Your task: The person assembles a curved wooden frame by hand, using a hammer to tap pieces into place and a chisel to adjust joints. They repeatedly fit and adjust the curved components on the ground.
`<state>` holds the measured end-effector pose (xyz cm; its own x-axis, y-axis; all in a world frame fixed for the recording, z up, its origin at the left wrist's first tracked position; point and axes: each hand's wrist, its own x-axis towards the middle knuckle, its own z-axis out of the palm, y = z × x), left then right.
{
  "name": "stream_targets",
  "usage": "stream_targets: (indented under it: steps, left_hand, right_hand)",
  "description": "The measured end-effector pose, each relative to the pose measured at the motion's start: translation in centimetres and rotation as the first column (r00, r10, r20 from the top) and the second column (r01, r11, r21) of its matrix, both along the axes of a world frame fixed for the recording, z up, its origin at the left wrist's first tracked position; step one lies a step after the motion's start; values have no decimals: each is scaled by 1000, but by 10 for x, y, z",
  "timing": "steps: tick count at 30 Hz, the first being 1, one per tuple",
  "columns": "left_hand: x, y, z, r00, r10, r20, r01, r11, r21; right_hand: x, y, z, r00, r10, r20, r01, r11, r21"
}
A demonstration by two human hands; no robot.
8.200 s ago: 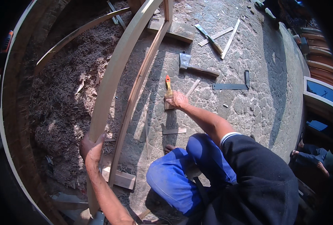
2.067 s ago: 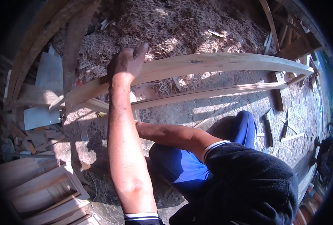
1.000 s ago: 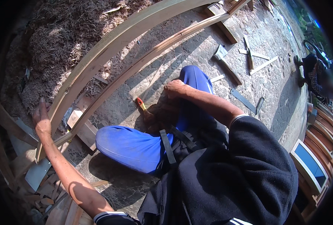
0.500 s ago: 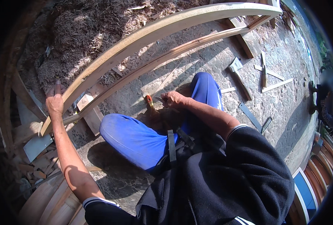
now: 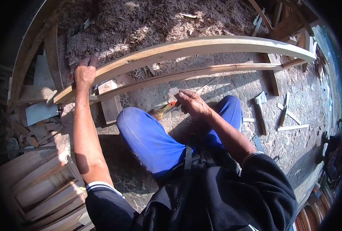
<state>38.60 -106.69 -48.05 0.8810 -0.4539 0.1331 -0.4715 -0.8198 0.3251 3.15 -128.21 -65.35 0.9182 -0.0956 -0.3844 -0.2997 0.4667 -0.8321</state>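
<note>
A long wooden frame (image 5: pixel 186 48), with an arched upper rail and a straighter grooved lower rail, lies across the far side of my legs. My left hand (image 5: pixel 85 72) is closed round the arched rail near its left end, the fingers over the far edge. Above the ground between my knees, my right hand (image 5: pixel 194 104) pinches a small flat pale piece (image 5: pixel 174 91); its exact kind is unclear. Just below that hand is a paintbrush (image 5: pixel 164 110) with a red-tipped handle, lying apart from the frame.
Wooden blocks (image 5: pixel 110 106) support the frame. A heap of shavings (image 5: pixel 117 30) lies beyond it. To the right are a hatchet-like tool (image 5: pixel 261 111) and thin wooden strips (image 5: pixel 293 128). Wooden panels (image 5: pixel 47 184) rest at lower left. Another person (image 5: pixel 334 150) is at far right.
My right hand has lifted away from beside the brush, turning the flat piece upward so its pale face shows. My left hand keeps its hold on the rail. The whole view has shifted.
</note>
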Motion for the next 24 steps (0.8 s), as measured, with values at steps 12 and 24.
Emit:
stream_targets:
  steps: [12,24]
  left_hand:
    - [18,-5,-4,954,-163,-253,141,984,-104]
    - [-20,4,-1,996,-83,-26,72,959,-274]
  right_hand:
    - [253,126,9,776,621,-114,-125,-26,-992]
    - [348,233,-48,803,575,-156,-59,-184,-981]
